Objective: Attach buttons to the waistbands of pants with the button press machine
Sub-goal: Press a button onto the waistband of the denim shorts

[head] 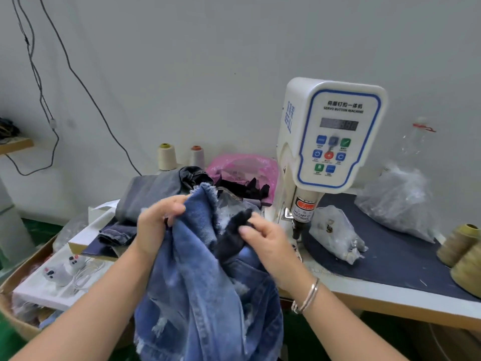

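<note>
A pair of blue distressed denim pants [200,290] with frayed edges hangs bunched in front of me, held by both hands. My left hand [156,225] grips the frayed upper edge of the pants. My right hand [263,243] pinches a dark inner piece of the pants near the waistband. The white servo button press machine [335,136] stands just right of my hands, its press head [302,214] low over the table. A clear bag of buttons [335,235] lies beside the press head.
Folded grey jeans [156,194] are stacked behind my hands, with a pink bag [244,165] and two thread cones [166,157] at the wall. A large clear plastic bag [400,199] and tan thread cones [463,254] sit on the dark table mat [390,256]. A box [52,282] is at the left.
</note>
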### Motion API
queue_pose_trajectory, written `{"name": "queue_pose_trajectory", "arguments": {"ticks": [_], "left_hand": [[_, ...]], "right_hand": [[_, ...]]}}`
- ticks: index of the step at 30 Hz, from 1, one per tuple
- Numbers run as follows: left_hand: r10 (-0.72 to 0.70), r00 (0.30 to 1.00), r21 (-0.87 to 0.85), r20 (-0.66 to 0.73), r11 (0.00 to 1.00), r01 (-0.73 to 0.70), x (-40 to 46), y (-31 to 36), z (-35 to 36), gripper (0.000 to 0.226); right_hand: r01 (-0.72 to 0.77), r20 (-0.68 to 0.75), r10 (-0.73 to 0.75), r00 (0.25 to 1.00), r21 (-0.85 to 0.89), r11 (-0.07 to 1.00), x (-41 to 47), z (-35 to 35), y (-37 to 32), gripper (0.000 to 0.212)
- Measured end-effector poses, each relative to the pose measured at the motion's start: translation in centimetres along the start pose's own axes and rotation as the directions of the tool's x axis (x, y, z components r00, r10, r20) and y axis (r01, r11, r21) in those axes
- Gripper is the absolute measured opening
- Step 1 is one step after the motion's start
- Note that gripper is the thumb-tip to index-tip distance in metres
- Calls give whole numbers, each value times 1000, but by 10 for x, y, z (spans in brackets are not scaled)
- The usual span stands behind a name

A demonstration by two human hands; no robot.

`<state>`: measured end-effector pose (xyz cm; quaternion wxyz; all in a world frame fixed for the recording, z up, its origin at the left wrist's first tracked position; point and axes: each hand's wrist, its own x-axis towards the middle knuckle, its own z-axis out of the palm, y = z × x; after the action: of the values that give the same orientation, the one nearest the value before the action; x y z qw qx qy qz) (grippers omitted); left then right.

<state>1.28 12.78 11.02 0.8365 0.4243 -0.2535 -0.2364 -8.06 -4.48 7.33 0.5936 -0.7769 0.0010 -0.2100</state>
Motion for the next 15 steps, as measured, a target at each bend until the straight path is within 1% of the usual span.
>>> {"name": "queue_pose_trajectory", "arguments": {"ticks": [1,2,3,4,5,6,7,8,9,10,11,12,13,14,15], "left_hand": [[-59,997,0,-42,998,59,3,1,-2,22],[-130,984,75,-123,987,139,9,0,-2,27],[-177,968,223,-180,951,215,9,-4,-3,32],[-227,956,367,-183,887,281,6,-9,-4,37],[-304,932,470,-199,804,363,6,-16,-5,43],[-406,887,566,-219,688,454,5,-21,-4,62],[-519,817,647,-251,538,540,5,-24,-3,83],[-558,783,719,-275,421,553,3,-26,-7,89],[-540,794,800,-280,326,504,0,-27,-8,80],[-502,842,904,-200,237,356,0,-25,-8,80],[-424,899,968,-107,162,192,5,-24,-13,85],[-288,958,989,1,142,42,9,-24,-11,83],[-143,980,980,140,162,-116,12,-25,-7,72],[-53,969,944,241,246,-222,12,-24,2,55],[-43,951,902,305,332,-275,13,-23,9,42]], "right_hand": [[52,-100,-50,994,19,998,-4,-7,-2,27],[105,-187,-98,977,29,994,-8,-15,-4,27],[156,-255,-143,956,34,987,-12,-21,-7,27],[199,-301,-185,936,17,980,-16,-26,-9,25],[236,-321,-231,919,-24,972,-19,-27,-10,25],[264,-320,-274,907,-73,962,-22,-27,-11,25],[290,-309,-310,899,-111,951,-24,-26,-10,24],[307,-312,-332,890,-128,943,-26,-25,-10,22],[313,-334,-337,880,-124,942,-27,-25,-8,20],[306,-372,-325,870,-109,946,-27,-28,-8,19],[297,-409,-308,859,-92,950,-26,-31,-7,19],[293,-435,-298,850,-79,953,-24,-35,-6,19],[297,-447,-296,844,-70,952,-23,-37,-6,19],[299,-447,-293,845,-58,952,-22,-38,-5,19],[300,-443,-291,848,-50,953,-20,-39,-4,19]]}}
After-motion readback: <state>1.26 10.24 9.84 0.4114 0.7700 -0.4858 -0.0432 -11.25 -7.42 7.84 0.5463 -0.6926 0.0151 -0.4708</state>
